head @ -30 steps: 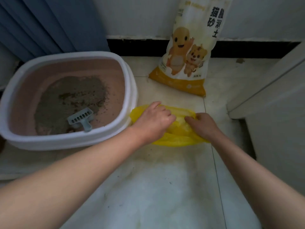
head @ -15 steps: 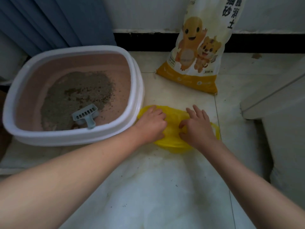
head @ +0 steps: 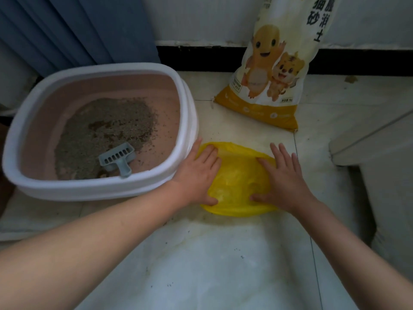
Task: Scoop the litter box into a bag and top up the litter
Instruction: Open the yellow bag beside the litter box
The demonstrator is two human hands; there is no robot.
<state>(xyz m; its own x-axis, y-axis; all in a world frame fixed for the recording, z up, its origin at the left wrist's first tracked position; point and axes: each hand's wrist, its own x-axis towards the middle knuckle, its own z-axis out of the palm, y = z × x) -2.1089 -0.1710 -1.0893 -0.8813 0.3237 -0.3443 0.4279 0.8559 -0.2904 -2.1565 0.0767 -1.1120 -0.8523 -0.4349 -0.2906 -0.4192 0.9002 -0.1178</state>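
You are in a home, down at floor level in the corner of a room. Pale floor tiles point(head: 223, 276) with grout lines meet a black skirting board point(head: 201, 59) under a white wall point(head: 201, 19), and a blue curtain point(head: 78, 30) hangs on the left. A litter box point(head: 187, 121) holding grey litter point(head: 105, 130) and a printed bag of cat litter point(head: 268, 86) leaning on the wall show a household with a cat.

Hands: two, left hand point(head: 196, 175) and right hand point(head: 283, 180), both laid flat.
Yellow bag point(head: 239, 175): one, under both palms.
Litter box point(head: 67, 185): one, just beside the left hand.
Scoop point(head: 118, 156): one, in the box, left of both hands.
Litter sack point(head: 268, 74): one, beyond the fingertips.
Curtain point(head: 78, 30): one, far beyond the left hand.
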